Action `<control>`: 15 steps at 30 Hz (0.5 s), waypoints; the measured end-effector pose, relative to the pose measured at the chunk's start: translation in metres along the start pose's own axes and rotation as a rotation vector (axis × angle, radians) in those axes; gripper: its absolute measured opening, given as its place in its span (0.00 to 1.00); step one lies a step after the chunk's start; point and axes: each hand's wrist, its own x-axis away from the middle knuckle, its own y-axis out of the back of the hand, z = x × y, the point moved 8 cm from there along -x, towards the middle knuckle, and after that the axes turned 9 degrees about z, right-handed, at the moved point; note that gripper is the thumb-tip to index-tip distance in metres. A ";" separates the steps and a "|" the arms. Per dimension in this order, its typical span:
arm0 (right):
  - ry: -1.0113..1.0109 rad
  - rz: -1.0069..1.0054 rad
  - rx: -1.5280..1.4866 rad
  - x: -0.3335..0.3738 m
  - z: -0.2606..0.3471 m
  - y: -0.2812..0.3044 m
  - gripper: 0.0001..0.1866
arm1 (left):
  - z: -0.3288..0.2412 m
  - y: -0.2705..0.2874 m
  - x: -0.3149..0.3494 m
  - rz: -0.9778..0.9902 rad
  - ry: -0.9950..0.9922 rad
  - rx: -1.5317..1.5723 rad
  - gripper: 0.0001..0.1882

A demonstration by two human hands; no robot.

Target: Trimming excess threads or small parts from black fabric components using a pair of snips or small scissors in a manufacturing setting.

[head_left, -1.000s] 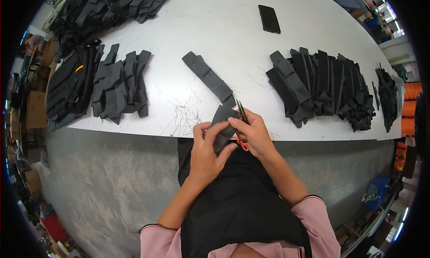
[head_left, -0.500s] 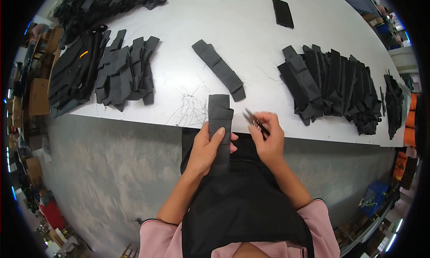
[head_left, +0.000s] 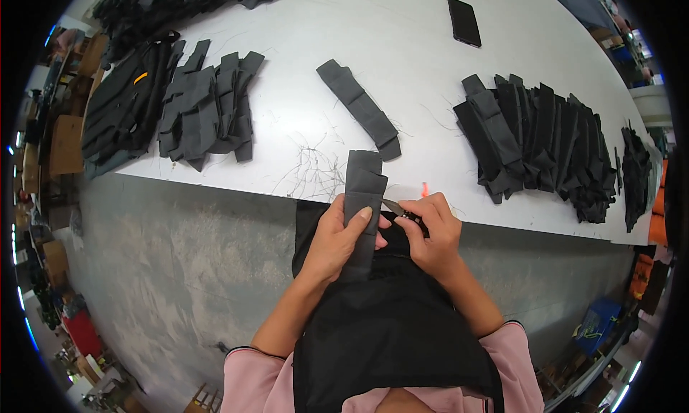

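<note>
My left hand (head_left: 339, 239) is closed on a dark grey stitched fabric strip (head_left: 364, 181), thumb on top, holding it upright over the table's near edge. In my right hand (head_left: 435, 235) is a pair of thread snips (head_left: 395, 208) with dark handles, its blade tips at the strip's right edge. Whether the blades touch the cloth I cannot tell. A second strip (head_left: 359, 110) lies slantwise on the white table (head_left: 287, 76) just beyond. Cut thread ends (head_left: 316, 170) are scattered left of the held strip.
Piles of similar strips lie at the left (head_left: 208, 111) and right (head_left: 535, 144). Beside the left pile is a black bag-like item (head_left: 122, 101) with an orange tab. A black phone (head_left: 464, 22) rests at the far right. A dark heap (head_left: 165, 7) covers the far left corner.
My right hand has brought the snips down and left to the strip's edge. The view has shifted slightly; my left hand keeps its hold on the strip.
</note>
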 end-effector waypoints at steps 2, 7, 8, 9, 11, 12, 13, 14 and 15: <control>-0.011 0.010 -0.024 -0.003 0.004 -0.001 0.11 | 0.003 0.000 0.000 -0.011 -0.001 -0.018 0.12; -0.054 0.094 -0.046 -0.010 0.003 -0.011 0.11 | 0.003 -0.001 -0.001 -0.006 -0.029 -0.113 0.10; -0.051 0.113 -0.041 -0.012 0.003 -0.012 0.11 | 0.002 -0.002 -0.001 -0.008 -0.033 -0.112 0.10; -0.049 0.115 -0.042 -0.012 0.004 -0.013 0.11 | 0.001 -0.004 -0.001 -0.005 -0.030 -0.116 0.10; -0.043 0.109 -0.042 -0.014 0.005 -0.014 0.11 | 0.002 -0.005 0.000 -0.003 -0.028 -0.119 0.10; -0.041 0.110 -0.043 -0.015 0.006 -0.015 0.11 | 0.002 -0.004 0.000 0.001 -0.035 -0.123 0.10; -0.017 0.109 -0.026 -0.015 0.008 -0.016 0.11 | 0.002 -0.004 0.000 0.005 -0.041 -0.127 0.10; 0.007 0.108 -0.008 -0.016 0.011 -0.016 0.11 | 0.002 -0.004 0.000 0.004 -0.042 -0.126 0.10; 0.007 0.109 -0.007 -0.016 0.011 -0.016 0.11 | 0.000 -0.004 0.001 -0.001 -0.054 -0.154 0.10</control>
